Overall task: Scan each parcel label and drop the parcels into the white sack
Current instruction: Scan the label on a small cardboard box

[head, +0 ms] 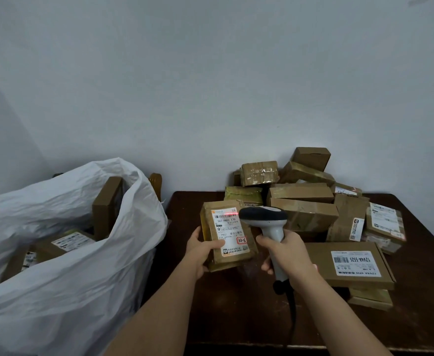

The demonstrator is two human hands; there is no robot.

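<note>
Scan in progress. Left hand (202, 249) holds a small brown parcel (227, 236) above the counter (236, 317), just right of the white sack (64, 253), label side tilted up toward the camera. Left grip: thumb on the lower part of the label (230, 231), fingers wrapped behind the left edge, so it is closed around the parcel. Right hand (289, 255) is closed around the handle of the barcode scanner (267, 227); the head sits just right of the parcel, and a red scan line shows on the barcode at the label's top.

Handling, as judgement:
- Parcel looks light: held one-handed by one edge with no visible sag.
- Taped cardboard, somewhat crumpled, so stiff enough for an edge pinch. The tape may be slick; keep the thumb on the paper label, clear of the barcode.
- Contents unknown, so let it go low over the sack mouth, not from height.

White sack: thin and floppy, mouth open toward the counter, several parcels already inside. It looks draped over a wooden chair frame (108, 201), which seems to hold it open. The rim could fold shut, so aim for the middle of the opening.

Further right of the sack, the unscanned pile (306, 201) sits on the counter against the wall. A flat box (349, 264) lies just right of the right hand; it is wider and likely needs a broader grip.
</note>
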